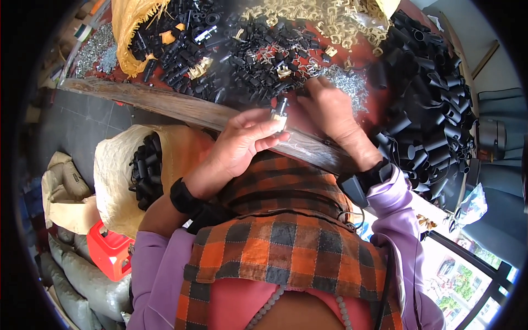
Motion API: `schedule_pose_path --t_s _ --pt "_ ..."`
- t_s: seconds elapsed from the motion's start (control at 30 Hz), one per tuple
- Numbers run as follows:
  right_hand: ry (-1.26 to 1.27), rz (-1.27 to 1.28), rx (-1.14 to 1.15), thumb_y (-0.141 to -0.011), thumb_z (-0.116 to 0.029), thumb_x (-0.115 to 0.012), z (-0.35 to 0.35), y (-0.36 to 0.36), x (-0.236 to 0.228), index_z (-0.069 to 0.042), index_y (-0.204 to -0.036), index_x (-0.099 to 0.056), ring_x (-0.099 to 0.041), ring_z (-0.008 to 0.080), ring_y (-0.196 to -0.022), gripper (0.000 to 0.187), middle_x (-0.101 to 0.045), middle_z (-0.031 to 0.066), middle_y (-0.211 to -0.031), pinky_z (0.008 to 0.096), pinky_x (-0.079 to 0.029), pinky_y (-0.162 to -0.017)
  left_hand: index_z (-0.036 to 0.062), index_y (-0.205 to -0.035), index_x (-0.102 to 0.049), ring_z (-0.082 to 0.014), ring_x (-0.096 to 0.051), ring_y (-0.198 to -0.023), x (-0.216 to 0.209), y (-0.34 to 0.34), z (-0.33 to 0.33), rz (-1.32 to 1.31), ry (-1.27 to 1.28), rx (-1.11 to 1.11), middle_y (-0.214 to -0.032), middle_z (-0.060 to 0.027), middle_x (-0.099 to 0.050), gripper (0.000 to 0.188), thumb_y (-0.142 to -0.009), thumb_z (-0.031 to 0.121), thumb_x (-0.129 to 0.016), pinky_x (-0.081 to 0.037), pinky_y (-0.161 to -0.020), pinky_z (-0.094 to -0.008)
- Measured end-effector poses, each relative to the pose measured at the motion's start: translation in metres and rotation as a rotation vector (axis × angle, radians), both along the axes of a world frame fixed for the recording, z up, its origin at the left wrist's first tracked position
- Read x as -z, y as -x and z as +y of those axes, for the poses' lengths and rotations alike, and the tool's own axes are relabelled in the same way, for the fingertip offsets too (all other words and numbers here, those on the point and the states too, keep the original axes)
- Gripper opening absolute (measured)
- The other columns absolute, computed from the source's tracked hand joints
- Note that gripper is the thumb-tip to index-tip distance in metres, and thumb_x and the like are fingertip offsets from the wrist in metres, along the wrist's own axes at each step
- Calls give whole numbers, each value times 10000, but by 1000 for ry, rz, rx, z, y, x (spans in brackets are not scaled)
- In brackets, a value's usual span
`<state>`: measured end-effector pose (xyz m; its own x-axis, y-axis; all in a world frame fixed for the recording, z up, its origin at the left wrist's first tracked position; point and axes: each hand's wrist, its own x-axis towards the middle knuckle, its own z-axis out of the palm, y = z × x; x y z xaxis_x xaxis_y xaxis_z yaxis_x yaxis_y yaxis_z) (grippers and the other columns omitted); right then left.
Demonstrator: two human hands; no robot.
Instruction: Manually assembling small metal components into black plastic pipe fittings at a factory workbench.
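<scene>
Raised just over the table's near edge, my left hand (237, 142) pinches a small part (280, 114) with a cream-coloured lower piece and a black and metal upper end. To its right, my right hand (331, 107) reaches down to the red tabletop with its fingers curled together. Whatever those fingertips hold, if anything, is hidden. Just beyond that hand lies a pile of small silvery metal pieces (350, 83). A heap of small black plastic parts (256, 63) spreads ahead of both hands, with bent metal clips and a few cream pieces mixed in.
Brass-coloured fork-shaped pieces (330, 19) cover the table's far side. Black tubes (423, 104) pile up on the right. A yellow sack (132, 41) lies at the far left. Below the wooden edge (159, 102) stand a sack of black parts (113, 181) and a red jug (107, 250).
</scene>
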<state>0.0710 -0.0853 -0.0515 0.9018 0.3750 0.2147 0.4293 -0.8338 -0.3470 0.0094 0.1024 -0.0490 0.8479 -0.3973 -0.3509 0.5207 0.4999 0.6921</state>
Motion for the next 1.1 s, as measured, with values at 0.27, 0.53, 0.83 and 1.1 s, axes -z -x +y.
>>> schedule_pose_path --t_s 0.27,0.53,0.83,1.1 --pt "-215 76 -86 -750 -118 -575 -1 -1 4 -72 -864 -512 -515 199 -579 138 -531 85 -723 294 -420 -529 21 -952 -552 -204 -592 -817 1 0 5 2 34 -73 -887 -83 -595 186 -776 78 -567 -472 -681 -228" --pt "-1369 885 -195 -811 -122 -536 -1 24 -17 -52 -886 -502 -405 63 -561 108 -512 12 -725 173 -317 -494 15 -998 -538 -189 -582 -856 -5 -9 -6 -57 23 -94 -916 -91 -593 210 -795 69 -537 -476 -706 -228" --pt "-1399 788 -172 -822 -128 -528 -3 41 -12 -35 -895 -509 -429 46 -630 120 -516 1 -752 164 -341 -544 55 -976 -564 -129 -575 -791 -6 -15 -26 -125 1 -87 -901 -42 -600 209 -774 102 -586 -455 -690 -227" --pt "-1099 554 -178 -836 -122 -511 -8 45 -6 -17 -873 -497 -465 50 -740 112 -523 -9 -783 196 -394 -670 57 -977 -567 -101 -557 -806 -1 -16 -31 -90 -43 -78 -911 -32 -593 208 -773 94 -586 -457 -697 -235"
